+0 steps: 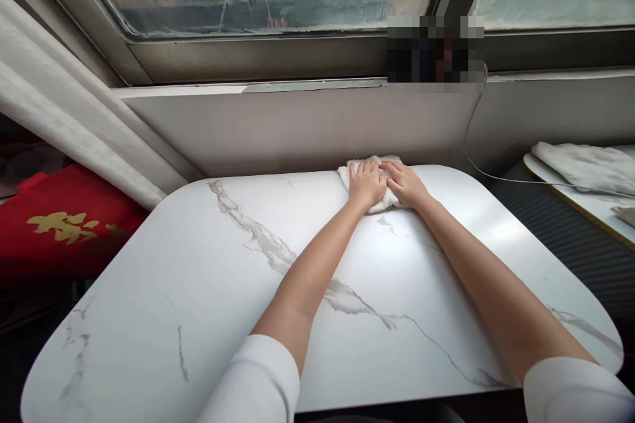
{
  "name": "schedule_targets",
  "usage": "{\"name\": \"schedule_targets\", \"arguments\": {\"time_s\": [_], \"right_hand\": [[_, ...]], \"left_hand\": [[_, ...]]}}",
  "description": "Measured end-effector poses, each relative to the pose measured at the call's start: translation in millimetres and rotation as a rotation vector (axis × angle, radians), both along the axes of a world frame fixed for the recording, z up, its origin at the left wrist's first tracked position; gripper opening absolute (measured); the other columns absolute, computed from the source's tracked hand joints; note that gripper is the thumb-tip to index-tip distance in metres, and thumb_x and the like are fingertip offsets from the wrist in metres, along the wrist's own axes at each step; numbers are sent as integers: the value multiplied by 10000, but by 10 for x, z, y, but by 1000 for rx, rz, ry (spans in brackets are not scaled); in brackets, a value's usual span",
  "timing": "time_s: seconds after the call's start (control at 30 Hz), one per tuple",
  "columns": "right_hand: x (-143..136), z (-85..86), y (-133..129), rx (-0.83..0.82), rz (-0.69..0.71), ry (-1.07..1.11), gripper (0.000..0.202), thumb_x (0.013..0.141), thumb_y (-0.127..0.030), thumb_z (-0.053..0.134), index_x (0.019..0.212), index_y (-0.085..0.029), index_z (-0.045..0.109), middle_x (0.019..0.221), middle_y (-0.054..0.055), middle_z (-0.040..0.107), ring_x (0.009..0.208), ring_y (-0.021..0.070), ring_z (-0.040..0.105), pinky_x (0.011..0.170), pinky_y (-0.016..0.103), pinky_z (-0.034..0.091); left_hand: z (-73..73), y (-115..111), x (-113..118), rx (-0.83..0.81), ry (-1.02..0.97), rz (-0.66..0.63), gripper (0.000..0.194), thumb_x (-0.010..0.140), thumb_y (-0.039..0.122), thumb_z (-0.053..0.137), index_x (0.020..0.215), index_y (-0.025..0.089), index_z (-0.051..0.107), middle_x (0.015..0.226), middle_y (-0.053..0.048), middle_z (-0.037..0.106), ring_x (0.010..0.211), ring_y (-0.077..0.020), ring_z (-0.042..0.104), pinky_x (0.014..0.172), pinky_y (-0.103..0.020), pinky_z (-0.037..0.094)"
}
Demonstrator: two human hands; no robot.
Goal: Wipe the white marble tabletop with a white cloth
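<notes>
A folded white cloth (391, 203) lies at the far edge of a white marble-patterned table (198, 291). Flat on top of it rests my left hand (367, 184), its fingers stretched out toward the wall. Beside it, my right hand (404, 184) presses on the cloth's right part, fingers extended and angled to the left. The two hands nearly touch at the fingertips. What lies under the palms is hidden.
Behind the table stand a low wall (297, 125) and a window frame (258, 59). A pale curtain (89, 99) and a red bag (114, 205) with gold lettering are on the left. To the right, a thin cable (516, 180) runs toward another white cloth (585, 168).
</notes>
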State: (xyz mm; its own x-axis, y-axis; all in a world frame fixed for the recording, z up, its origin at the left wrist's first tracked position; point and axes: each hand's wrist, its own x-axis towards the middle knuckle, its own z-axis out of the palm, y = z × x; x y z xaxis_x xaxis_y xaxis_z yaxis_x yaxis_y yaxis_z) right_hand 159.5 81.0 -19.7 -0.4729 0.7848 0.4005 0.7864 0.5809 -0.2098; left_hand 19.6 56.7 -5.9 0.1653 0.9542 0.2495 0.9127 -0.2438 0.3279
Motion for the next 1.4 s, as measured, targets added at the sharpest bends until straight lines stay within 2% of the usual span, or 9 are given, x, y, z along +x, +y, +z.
{"name": "schedule_targets", "arguments": {"time_s": [0.17,0.33,0.53,0.77,0.93,1.03,1.17,1.3,1.4], "right_hand": [[8,-6,-157,20,-50,-44,481,847,-226,309,1282,-167,505,1367,127,522,1267,268,457,1045,464,360],[129,40,-552,-6,-20,-85,484,881,-265,284,1303,-144,489,1396,139,494,1299,271,426,1065,464,343],[453,40,-1232,6,-5,-105,472,923,-309,254,1324,-170,461,1401,136,485,1318,271,403,1069,484,338],[760,43,-2281,63,-33,-137,491,964,-319,250,1444,-234,306,1442,103,440,1352,252,369,1088,486,330],[841,76,-2747,69,-103,-157,541,970,-299,242,1506,-283,167,1466,86,411,1358,258,364,1071,495,349],[857,73,-2788,53,-130,-175,556,968,-291,227,1515,-286,133,1466,81,414,1357,259,368,1073,501,342],[902,11,-2593,30,-206,-190,549,954,-305,229,1501,-300,181,1460,54,431,1371,282,343,1078,541,318],[1021,-51,-2104,14,-279,-189,536,927,-293,235,1459,-272,299,1452,59,447,1367,310,339,1056,558,335],[1116,-46,-1610,0,-230,-183,522,913,-295,246,1417,-234,370,1443,84,454,1357,313,350,1042,556,351]], "left_hand": [[9,-117,14,-12,9,-10,497,930,235,246,1382,128,423,1479,-71,408,1391,-190,292,1191,-443,99],[11,-489,109,0,36,-31,501,931,245,251,1379,107,426,1476,-87,412,1391,-206,294,1190,-459,102],[18,-1132,356,-9,56,-96,525,943,277,248,1411,81,384,1498,-109,379,1407,-243,268,1187,-486,100],[70,-2010,562,-43,78,-256,570,960,330,199,1443,58,328,1544,-120,282,1434,-269,204,1185,-515,101],[73,-2325,641,-28,79,-363,587,962,345,187,1447,38,312,1543,-143,276,1436,-287,192,1179,-537,104],[71,-2325,667,-37,92,-383,588,961,345,191,1449,38,301,1543,-145,276,1434,-286,195,1176,-545,105],[68,-2116,711,-58,71,-389,580,962,334,168,1451,52,299,1545,-129,278,1431,-267,207,1182,-528,94],[68,-1673,832,-61,17,-363,555,949,291,193,1443,75,326,1529,-112,321,1419,-243,236,1188,-494,88],[70,-1269,939,-71,8,-303,547,944,281,211,1432,77,349,1517,-114,344,1414,-240,248,1190,-483,84]]}}
